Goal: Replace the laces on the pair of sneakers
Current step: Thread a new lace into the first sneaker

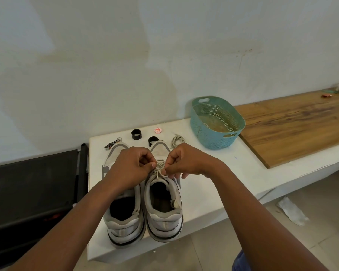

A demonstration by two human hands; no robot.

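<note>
**Two hands at the lace of the right-hand sneaker**

Two bare forearms reach in from the bottom edge toward two white sneakers standing side by side, heels toward the camera, on the white desk [207,192]. The left sneaker [123,218] lies partly under the left hand [132,166]. Both hands are closed in a pinch: the left hand and the right hand [184,163] each grip a strand of the pale lace [160,170] over the upper eyelets of the right sneaker [163,212].

Behind the shoes lie one coiled spare lace [177,140], two black rings [136,134] [152,140], one red-and-white round cap [158,130] and one metal clip [114,143]. One teal perforated basket [216,124] stands to the right, just beside one wooden board [294,124].
</note>
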